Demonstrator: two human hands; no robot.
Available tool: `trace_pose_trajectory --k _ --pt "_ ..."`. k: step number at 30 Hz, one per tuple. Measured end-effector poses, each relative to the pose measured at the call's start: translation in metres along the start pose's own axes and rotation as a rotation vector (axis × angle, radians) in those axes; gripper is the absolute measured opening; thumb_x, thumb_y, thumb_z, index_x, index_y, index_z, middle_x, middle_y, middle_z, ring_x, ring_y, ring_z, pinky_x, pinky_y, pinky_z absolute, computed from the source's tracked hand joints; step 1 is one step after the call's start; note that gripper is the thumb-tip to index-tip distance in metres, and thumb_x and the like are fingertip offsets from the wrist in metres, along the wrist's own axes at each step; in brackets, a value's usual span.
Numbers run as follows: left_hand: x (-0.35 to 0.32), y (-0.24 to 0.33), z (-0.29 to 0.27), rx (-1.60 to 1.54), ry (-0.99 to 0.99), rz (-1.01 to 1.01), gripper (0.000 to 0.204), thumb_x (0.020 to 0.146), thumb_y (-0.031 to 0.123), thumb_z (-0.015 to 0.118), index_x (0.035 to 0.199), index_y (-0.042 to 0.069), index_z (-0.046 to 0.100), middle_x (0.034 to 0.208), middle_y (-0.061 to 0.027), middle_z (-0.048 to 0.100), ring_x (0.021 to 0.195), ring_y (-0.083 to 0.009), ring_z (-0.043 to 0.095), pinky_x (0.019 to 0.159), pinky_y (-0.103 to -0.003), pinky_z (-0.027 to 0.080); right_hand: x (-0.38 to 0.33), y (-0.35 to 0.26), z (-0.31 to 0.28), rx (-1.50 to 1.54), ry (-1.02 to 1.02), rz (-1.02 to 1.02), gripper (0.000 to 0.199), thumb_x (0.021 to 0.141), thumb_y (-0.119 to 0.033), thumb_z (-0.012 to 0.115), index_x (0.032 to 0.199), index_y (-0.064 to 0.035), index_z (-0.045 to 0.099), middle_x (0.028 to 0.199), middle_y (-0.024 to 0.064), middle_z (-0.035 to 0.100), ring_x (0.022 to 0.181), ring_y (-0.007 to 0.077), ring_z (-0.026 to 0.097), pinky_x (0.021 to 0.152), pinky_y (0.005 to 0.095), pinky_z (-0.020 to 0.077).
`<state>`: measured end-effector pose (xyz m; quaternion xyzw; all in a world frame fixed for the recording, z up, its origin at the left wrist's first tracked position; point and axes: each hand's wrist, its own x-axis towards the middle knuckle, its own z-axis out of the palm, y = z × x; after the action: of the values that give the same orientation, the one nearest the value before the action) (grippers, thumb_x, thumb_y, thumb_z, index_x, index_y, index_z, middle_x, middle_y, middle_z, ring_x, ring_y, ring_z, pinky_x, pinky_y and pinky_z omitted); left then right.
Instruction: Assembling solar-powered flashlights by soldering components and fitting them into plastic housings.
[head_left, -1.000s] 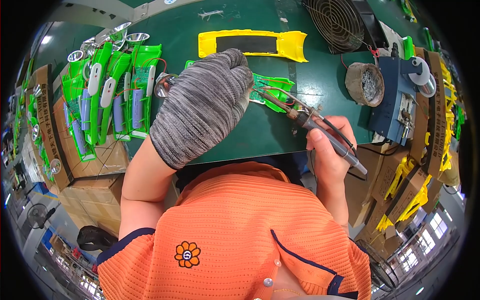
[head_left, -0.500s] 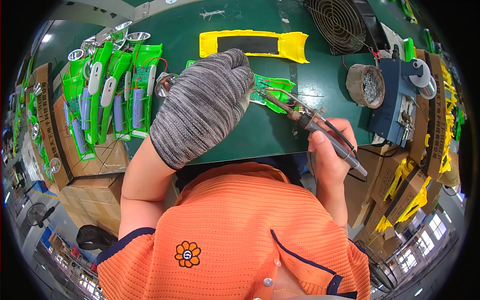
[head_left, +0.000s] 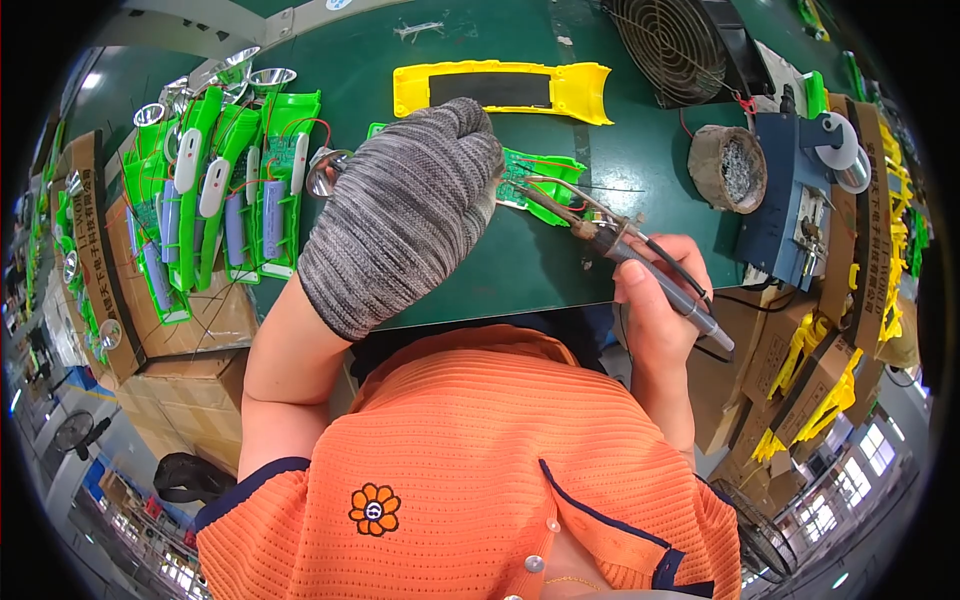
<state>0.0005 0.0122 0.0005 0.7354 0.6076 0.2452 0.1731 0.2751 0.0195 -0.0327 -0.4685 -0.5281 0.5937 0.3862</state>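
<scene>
My left hand, in a grey-and-black striped knit glove, is curled closed over a green plastic housing. A circuit board with thin red wires shows at the housing's right end; the glove hides its middle. My bare right hand grips a soldering iron by its grey handle, slanting up and left. A thin metal tube runs alongside the iron. Its tip meets or hovers just over the board beside my left fingers; contact cannot be made out. A shiny reflector cup lies left of the glove.
Green housings with purple cells and wires are stacked at left. Beyond my hands lies a yellow housing with a black panel. A black fan, a round pot of metal bits and a blue device with a spool stand at right.
Hardly anything differs. The bench items sit slightly further left in the picture, while both hands and the soldering iron keep almost the same pose.
</scene>
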Motion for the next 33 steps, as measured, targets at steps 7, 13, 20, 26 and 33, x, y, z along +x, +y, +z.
trace_pose_trajectory --k 7,13,20,26,33 --pt "0.001 -0.001 0.0 -0.039 0.087 0.068 0.015 0.083 -0.002 0.075 0.094 0.004 0.066 0.1 -0.0107 0.068 0.087 -0.0323 0.069 0.075 -0.038 0.057 -0.013 -0.012 -0.041 0.204 0.23 -0.263 0.026 0.093 -0.012 0.074 0.108 -0.0008 0.056 0.09 0.0153 0.065 0.064 0.0144 0.055 0.056 0.0257 0.0427" --pt "-0.007 -0.01 -0.001 -0.171 0.014 0.007 0.015 0.082 -0.001 0.075 0.093 0.003 0.066 0.096 -0.0145 0.064 0.089 -0.0363 0.066 0.079 -0.043 0.055 -0.01 0.0 -0.065 -0.135 0.644 -0.554 0.023 0.098 -0.006 0.07 0.114 0.0003 0.056 0.096 0.02 0.07 0.064 0.0127 0.058 0.062 0.0248 0.0477" --pt "0.001 -0.001 0.001 -0.099 0.071 0.052 0.016 0.082 -0.005 0.075 0.094 0.003 0.067 0.1 -0.0132 0.068 0.086 -0.0313 0.069 0.077 -0.037 0.057 -0.006 -0.001 -0.064 -0.245 0.73 -0.477 0.021 0.096 0.0 0.069 0.113 0.003 0.056 0.087 0.0172 0.07 0.065 0.0143 0.061 0.063 0.0277 0.0508" --pt "-0.001 -0.002 0.001 -0.001 0.017 0.038 0.011 0.086 0.0 0.074 0.096 0.004 0.069 0.099 -0.0108 0.068 0.089 -0.032 0.068 0.077 -0.039 0.057 -0.001 0.015 -0.062 0.129 0.425 -0.399 0.018 0.1 -0.006 0.063 0.116 0.0008 0.058 0.092 0.0217 0.068 0.061 0.0157 0.056 0.058 0.0248 0.0455" --pt "-0.003 0.001 -0.004 0.049 -0.032 0.008 0.012 0.087 0.003 0.075 0.097 0.003 0.07 0.101 -0.0116 0.068 0.092 -0.0322 0.068 0.079 -0.039 0.057 0.006 0.028 -0.063 0.375 0.316 -0.306 0.016 0.101 -0.006 0.063 0.116 -0.0005 0.061 0.085 0.0113 0.064 0.072 0.0194 0.062 0.088 0.0383 0.0554"
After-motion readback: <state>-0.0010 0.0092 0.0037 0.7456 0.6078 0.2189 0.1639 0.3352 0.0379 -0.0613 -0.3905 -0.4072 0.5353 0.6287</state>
